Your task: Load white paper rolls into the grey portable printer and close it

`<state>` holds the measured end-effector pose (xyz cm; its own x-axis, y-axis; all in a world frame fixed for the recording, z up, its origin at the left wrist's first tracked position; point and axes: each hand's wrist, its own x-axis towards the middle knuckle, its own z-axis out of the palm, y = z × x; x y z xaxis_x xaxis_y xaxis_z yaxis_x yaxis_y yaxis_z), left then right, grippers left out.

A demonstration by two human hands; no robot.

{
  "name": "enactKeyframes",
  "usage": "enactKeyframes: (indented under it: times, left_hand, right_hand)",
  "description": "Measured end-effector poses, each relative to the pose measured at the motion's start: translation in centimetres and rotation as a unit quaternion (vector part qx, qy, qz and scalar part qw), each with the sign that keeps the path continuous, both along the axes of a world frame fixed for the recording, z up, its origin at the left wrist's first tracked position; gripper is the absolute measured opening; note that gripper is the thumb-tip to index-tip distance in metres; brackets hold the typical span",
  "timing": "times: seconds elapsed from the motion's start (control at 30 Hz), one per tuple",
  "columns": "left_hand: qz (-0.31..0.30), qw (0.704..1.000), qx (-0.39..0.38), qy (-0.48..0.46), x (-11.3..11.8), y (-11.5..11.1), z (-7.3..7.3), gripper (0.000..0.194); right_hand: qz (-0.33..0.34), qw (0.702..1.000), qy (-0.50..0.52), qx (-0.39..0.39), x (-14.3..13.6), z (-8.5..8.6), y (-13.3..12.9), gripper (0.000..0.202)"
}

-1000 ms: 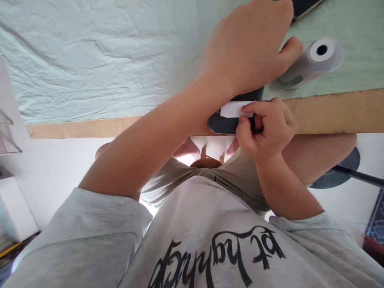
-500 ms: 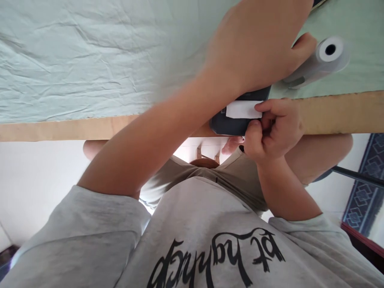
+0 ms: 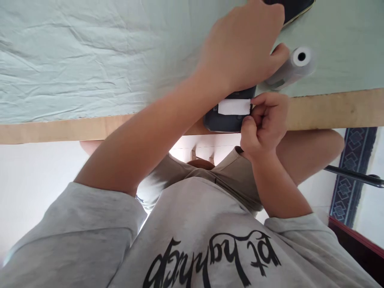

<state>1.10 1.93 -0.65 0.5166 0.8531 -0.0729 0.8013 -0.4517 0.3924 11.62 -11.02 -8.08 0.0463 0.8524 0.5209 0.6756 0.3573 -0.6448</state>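
A dark device lies at the table's front edge with a white paper piece across it. My right hand grips the device's right side, thumb on the near part and forefinger beside the paper's right end. Above them my left hand reaches across the table, blurred, back up. Its thumb is stretched toward a clear-wrapped roll with a white end and dark core. The bent fingers are near a dark, flat object at the top edge; their tips are partly hidden. No held item shows in that hand.
A wrinkled pale green cloth covers the table, with a bare wooden strip along the near edge. My legs are under the table. A dark metal bar and a patterned blue strip show at the lower right.
The view has shifted, so the roll and left hand appear farther left and more of the dark flat object shows. My right forefinger has moved off the paper's face to its end.
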Motion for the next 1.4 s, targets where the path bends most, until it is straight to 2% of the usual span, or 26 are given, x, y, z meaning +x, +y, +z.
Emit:
enactKeyframes:
  times: [0.27,0.33,0.4,0.47,0.53,0.57,0.6,0.63,0.67,0.73,0.8,0.87,0.93,1.13,1.3,1.4]
  left_hand:
    - [0.006,1.000,-0.016,0.024,-0.2,0.4,0.4,0.030]
    - [0.006,0.999,-0.002,0.039,-0.4,0.5,0.8,0.041]
    - [-0.011,0.999,0.040,0.027,-0.9,0.4,1.5,0.066]
    - [-0.022,0.994,0.099,-0.029,-2.1,-0.4,2.1,0.087]
    - [0.012,0.983,0.155,-0.100,-4.1,-1.7,2.0,0.089]
    - [0.023,0.972,0.193,-0.135,-5.3,-2.6,1.6,0.076]
    - [0.075,0.961,0.205,-0.167,-6.5,-3.5,1.0,0.055]
    - [0.053,0.950,0.216,-0.219,-7.8,-4.4,0.1,0.034]
    - [0.028,0.954,0.188,-0.232,-8.9,-5.4,-0.9,0.030]
    - [0.035,0.975,0.100,-0.194,-10.6,-7.1,-2.9,0.048]
    - [-0.015,0.982,0.077,-0.170,-11.4,-8.5,-4.5,0.082]
    - [-0.030,0.987,0.078,-0.134,-11.4,-9.5,-5.4,0.101]
    - [-0.024,0.990,0.095,-0.099,-11.0,-9.9,-5.7,0.110]
    - [0.001,0.987,0.156,-0.043,-10.3,-9.9,-6.0,0.112]
    - [0.010,0.982,0.179,-0.051,-10.4,-9.8,-6.3,0.105]
    - [0.019,0.980,0.189,-0.057,-10.1,-9.8,-6.3,0.101]
  right_hand:
    - [0.001,0.999,0.027,-0.025,-0.3,0.5,0.1,0.024]
    - [0.005,0.999,0.039,-0.015,-0.4,0.7,0.2,0.025]
    - [0.005,0.999,0.036,-0.013,-0.5,0.8,0.2,0.025]
    - [-0.001,0.999,0.026,-0.027,-0.5,0.8,0.1,0.025]
    - [-0.009,0.999,0.018,-0.047,-0.3,0.9,0.0,0.023]
    - [-0.012,0.998,0.019,-0.056,-0.3,0.9,0.0,0.022]
    - [-0.011,0.998,0.023,-0.065,-0.2,0.9,0.0,0.020]
    - [-0.011,0.997,0.032,-0.072,-0.1,1.0,0.1,0.019]
    - [-0.010,0.996,0.040,-0.077,0.0,1.1,0.3,0.016]
    - [-0.015,0.995,0.041,-0.087,0.0,1.5,0.7,0.008]
    - [-0.018,0.996,0.020,-0.087,-0.1,1.9,1.2,0.012]
    - [-0.005,0.996,0.019,-0.083,-0.1,2.2,1.6,0.022]
    - [0.013,0.995,0.048,-0.082,-0.1,2.3,1.9,0.029]
    - [0.009,0.982,0.079,-0.170,0.2,2.5,1.9,0.036]
    - [-0.002,0.977,0.056,-0.206,0.1,3.1,2.6,0.039]
    - [-0.006,0.980,0.032,-0.196,0.1,3.2,2.9,0.041]
